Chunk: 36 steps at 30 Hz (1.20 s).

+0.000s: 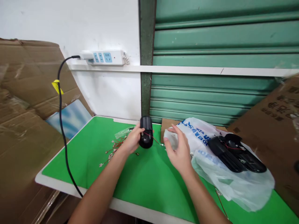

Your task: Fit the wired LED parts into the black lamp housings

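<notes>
My left hand (133, 140) grips a black, rounded plastic housing (146, 140) by its left side, holding it upright above the green table mat (144, 177). A thin red wire (155, 140) runs out of the housing to the right, with a small pale piece at its end. My right hand (178, 149) is just to the right of that wire end, its thumb and fingers apart and nothing visible between them. Beside my left hand lies a bunch of small parts on red wires (114, 149), partly hidden by my wrist.
At the right, several black housings (235, 154) lie on a white plastic bag (247, 189). A black cable (61, 124) hangs from the power strip (107, 58) across the table's left side. Cardboard (21, 130) stands at the left, and a cardboard box (273, 124) at the right.
</notes>
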{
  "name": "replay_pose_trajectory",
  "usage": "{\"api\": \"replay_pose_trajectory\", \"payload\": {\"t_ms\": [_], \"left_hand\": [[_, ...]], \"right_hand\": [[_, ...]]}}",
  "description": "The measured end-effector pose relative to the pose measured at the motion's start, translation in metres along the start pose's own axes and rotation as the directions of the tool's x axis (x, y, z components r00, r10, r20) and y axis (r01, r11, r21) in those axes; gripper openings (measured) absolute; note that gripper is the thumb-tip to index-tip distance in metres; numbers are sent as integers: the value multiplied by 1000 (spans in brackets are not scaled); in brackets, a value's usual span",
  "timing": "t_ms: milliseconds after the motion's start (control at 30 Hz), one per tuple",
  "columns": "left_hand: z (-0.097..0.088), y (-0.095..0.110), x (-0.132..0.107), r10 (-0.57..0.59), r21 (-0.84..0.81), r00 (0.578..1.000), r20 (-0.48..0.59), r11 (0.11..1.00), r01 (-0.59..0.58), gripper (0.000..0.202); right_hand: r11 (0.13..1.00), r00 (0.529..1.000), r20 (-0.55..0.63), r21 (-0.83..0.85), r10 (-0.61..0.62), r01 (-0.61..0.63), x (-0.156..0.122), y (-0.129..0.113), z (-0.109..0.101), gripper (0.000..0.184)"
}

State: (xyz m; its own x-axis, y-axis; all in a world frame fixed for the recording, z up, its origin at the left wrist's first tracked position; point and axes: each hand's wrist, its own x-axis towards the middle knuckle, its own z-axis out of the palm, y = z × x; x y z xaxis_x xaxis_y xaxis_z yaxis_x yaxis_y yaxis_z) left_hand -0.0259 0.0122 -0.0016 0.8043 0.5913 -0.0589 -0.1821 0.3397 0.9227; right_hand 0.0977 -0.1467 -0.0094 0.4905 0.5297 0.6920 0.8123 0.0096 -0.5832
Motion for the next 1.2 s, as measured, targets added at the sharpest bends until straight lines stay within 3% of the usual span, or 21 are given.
{"api": "replay_pose_trajectory", "payload": {"t_ms": [100,200,333,467,567,700,767,833,900,967,1033,1200], "left_hand": [[-18,20,2,88,-146,986,-140,983,-109,55],[-31,33,3,173,-205,956,-235,953,-223,50],[-36,35,7,189,-250,934,-302,930,-268,50],[-33,29,11,192,-233,940,-282,937,-262,57],[-29,27,11,179,-212,945,-275,947,-242,61],[-22,28,9,81,-229,950,-301,961,-155,47],[-20,29,8,12,-268,952,-307,958,-99,39],[-20,31,8,-30,-294,948,-318,953,-69,38],[-19,31,8,-32,-292,946,-321,954,-67,40],[-18,30,7,-23,-269,954,-300,961,-62,44],[-15,29,6,-41,-229,962,-268,973,-22,48],[-1,20,1,-219,-84,967,-131,974,210,54]], "right_hand": [[953,969,-120,-241,-216,182,-2,-11,2,33],[926,941,62,-171,-332,338,-16,-25,22,17],[950,899,357,-86,-253,301,-42,-36,65,4],[952,879,451,-172,-151,252,-52,-34,91,6],[922,859,481,-224,-176,315,-53,-31,94,7],[878,803,556,-250,-215,409,-49,-27,79,14],[939,808,559,-141,-186,313,-42,-21,65,15],[996,859,504,12,-85,91,-31,-14,49,11],[978,908,416,162,55,-134,-18,-8,34,9],[906,929,321,311,184,-287,-6,-4,23,13],[806,915,284,443,289,-392,2,-2,16,15],[591,854,349,617,385,-519,9,-2,8,22]]}}
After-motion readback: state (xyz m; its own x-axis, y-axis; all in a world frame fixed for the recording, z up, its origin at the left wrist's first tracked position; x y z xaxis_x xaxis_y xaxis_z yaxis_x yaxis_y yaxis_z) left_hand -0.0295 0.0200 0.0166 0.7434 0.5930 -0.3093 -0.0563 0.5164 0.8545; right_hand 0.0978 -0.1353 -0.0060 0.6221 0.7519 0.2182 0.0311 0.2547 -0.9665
